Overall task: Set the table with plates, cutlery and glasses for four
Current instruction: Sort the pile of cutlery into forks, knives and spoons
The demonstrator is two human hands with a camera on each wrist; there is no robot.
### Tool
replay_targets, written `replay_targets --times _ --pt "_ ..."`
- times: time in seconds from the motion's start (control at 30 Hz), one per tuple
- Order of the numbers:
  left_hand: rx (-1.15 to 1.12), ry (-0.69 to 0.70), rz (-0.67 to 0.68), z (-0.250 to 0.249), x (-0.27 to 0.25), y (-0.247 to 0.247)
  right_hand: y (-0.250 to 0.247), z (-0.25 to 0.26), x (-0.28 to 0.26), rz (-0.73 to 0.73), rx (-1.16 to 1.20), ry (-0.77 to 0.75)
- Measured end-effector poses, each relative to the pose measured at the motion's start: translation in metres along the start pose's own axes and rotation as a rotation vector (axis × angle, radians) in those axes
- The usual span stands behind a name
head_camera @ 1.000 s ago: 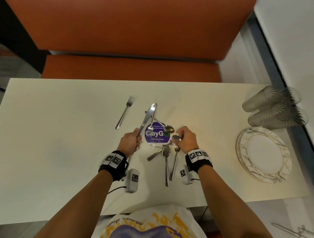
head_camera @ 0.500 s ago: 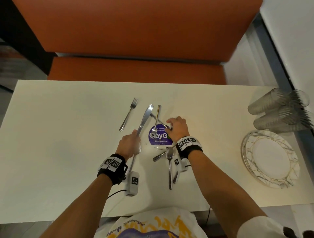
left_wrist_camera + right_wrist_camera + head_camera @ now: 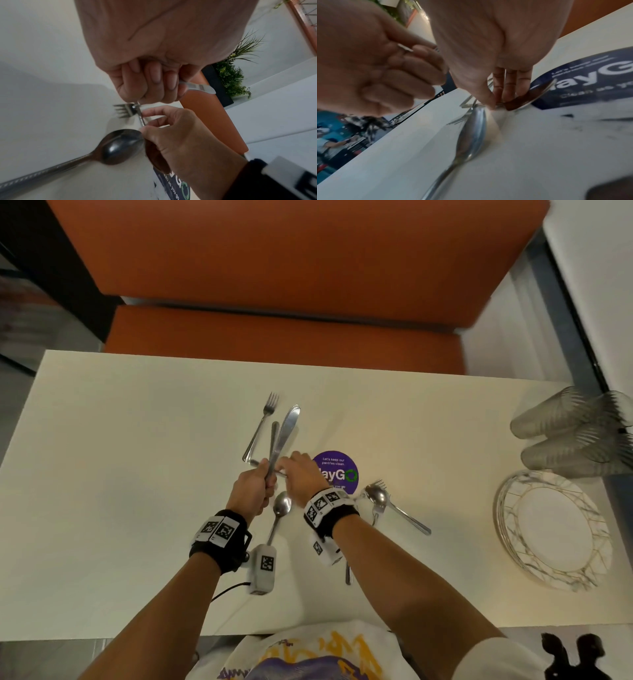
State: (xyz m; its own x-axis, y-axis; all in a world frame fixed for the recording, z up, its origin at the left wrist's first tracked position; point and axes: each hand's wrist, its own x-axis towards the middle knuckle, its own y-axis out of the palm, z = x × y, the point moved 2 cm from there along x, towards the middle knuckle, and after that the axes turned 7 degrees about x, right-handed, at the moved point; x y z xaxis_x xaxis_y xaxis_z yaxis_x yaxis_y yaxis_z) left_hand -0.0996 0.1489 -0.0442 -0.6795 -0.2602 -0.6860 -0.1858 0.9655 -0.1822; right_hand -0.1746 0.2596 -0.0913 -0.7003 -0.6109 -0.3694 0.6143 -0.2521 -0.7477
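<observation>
My left hand grips a table knife in a fist, blade pointing away from me; its handle end pokes out past the fingers. A second slim steel handle runs alongside the blade. Right beside it, my right hand pinches a spoon near its neck with thumb and fingers, low on the white table. Another spoon lies between my wrists. A fork lies just beyond my hands.
A fork and spoon lie crossed right of the purple round sticker. A stack of plates and stacked glasses stand at the table's right end. An orange bench runs along the far side.
My right hand has moved left across the purple sticker to meet my left hand. The fork and spoon it was over now lie uncovered. The left hand still holds the knife.
</observation>
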Motion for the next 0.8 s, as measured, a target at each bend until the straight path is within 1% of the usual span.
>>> replay_targets --times 0.1,0.17,0.2,0.23,0.3,0.37,0.4,0.47,0.5,0.53,0.6,0.67,0.73,0.8 --pt "0.016 0.001 0.001 0.000 0.003 0.000 0.010 0.008 -0.004 0.055 0.017 -0.066" --pt "0.020 -0.002 0.015 -0.001 0.006 0.001 0.007 0.005 -0.008 0.001 0.123 -0.070" --pt "0.030 -0.007 0.024 -0.003 0.007 0.002 0.002 0.000 -0.010 -0.072 0.206 -0.044" --pt "0.049 -0.016 0.035 -0.003 0.009 0.002 -0.005 -0.007 -0.014 -0.164 0.319 0.013" --pt "0.102 -0.035 0.059 -0.005 0.013 0.004 -0.027 -0.025 -0.022 -0.351 0.618 0.169" --pt "0.147 -0.053 0.088 -0.007 0.017 0.008 -0.050 -0.040 -0.029 -0.484 0.929 0.299" --pt "0.174 -0.057 0.107 -0.009 0.018 0.011 -0.062 -0.045 -0.031 -0.501 1.087 0.335" --pt "0.249 -0.044 0.146 -0.015 0.020 0.017 -0.083 -0.054 -0.033 -0.454 1.324 0.341" --pt "0.289 -0.028 0.170 -0.018 0.022 0.020 -0.091 -0.059 -0.033 -0.423 1.359 0.331" --pt "0.322 -0.012 0.196 -0.020 0.024 0.023 -0.095 -0.064 -0.033 -0.402 1.329 0.318" --pt "0.340 0.004 0.237 -0.025 0.028 0.027 -0.102 -0.072 -0.034 -0.392 1.173 0.280" --pt "0.362 0.017 0.261 -0.031 0.033 0.031 -0.107 -0.080 -0.036 -0.419 1.109 0.272" --pt "0.443 0.049 0.269 -0.039 0.038 0.034 -0.112 -0.086 -0.037 -0.463 1.133 0.298" --pt "0.551 0.121 0.262 -0.044 0.045 0.038 -0.112 -0.094 -0.038 -0.504 1.164 0.346"
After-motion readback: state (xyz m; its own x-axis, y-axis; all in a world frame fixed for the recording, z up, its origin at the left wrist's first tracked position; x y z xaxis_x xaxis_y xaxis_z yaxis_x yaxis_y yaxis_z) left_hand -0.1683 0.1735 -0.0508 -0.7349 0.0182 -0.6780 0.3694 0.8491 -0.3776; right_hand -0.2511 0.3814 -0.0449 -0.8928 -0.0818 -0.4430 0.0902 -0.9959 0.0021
